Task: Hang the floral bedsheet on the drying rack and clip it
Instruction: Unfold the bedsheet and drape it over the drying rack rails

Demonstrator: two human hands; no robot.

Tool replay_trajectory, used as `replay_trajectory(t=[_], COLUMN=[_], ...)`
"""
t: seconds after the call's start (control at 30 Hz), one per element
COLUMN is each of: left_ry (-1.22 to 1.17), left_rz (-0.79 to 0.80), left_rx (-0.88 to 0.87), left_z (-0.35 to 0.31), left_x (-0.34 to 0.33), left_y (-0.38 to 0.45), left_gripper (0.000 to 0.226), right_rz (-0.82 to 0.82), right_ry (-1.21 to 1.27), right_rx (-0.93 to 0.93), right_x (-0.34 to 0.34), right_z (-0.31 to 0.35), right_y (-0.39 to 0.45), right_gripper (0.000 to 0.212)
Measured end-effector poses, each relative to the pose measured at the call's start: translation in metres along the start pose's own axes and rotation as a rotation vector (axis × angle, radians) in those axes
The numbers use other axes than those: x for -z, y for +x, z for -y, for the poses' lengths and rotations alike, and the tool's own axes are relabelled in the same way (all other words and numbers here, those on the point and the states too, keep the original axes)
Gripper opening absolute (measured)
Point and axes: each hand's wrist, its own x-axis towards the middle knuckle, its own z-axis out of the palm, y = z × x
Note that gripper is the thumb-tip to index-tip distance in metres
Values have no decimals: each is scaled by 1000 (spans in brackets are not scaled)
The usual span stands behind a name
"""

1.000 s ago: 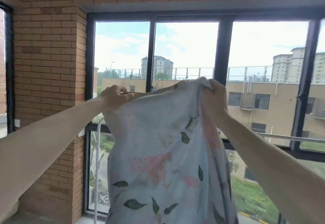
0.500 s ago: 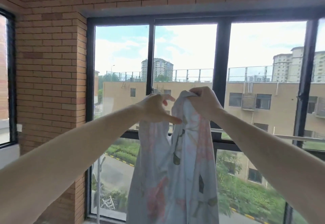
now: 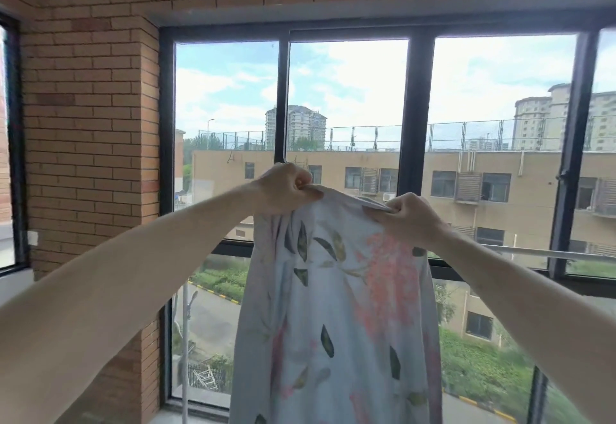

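Now both hands pinch the top edge of the sheet (image 3: pixel 336 307) at centre frame: left hand (image 3: pixel 283 188) fisted on it, right hand (image 3: pixel 408 217) fingers pressed on the hem. It hangs soft and light before the rail (image 3: pixel 546 252); probably best held along the edge.

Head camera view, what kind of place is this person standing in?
Probably an enclosed upper-floor balcony used for drying laundry: brick walls, big dark-framed windows overlooking a street, and a rack rail behind the held bedsheet.
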Motion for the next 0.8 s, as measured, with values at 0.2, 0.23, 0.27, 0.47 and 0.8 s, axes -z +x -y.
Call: replay_trajectory(t=[0.2,0.23,0.27,0.47,0.8], left_ry=[122,100,79,116,271], left_rz=[-82,-119,-157,-242,-221], left_rx=[-11,-2,4,113,338], left_z=[6,4,1,6,59], left_x=[8,9,9,12,36], left_y=[-5,-4,-3,-11,-37], left_gripper=[49,49,50,42,57], right_rz=[135,183,247,609,-369], right_ry=[-102,-138,-186,-96,451], right_rx=[-67,-72,-97,-382,-269], right_x=[-13,-19,-27,-78,40], right_z=[-16,-19,-23,-107,-23], right_y=[-22,-26,-33,-92,13], right_gripper=[58,50,46,22,38])
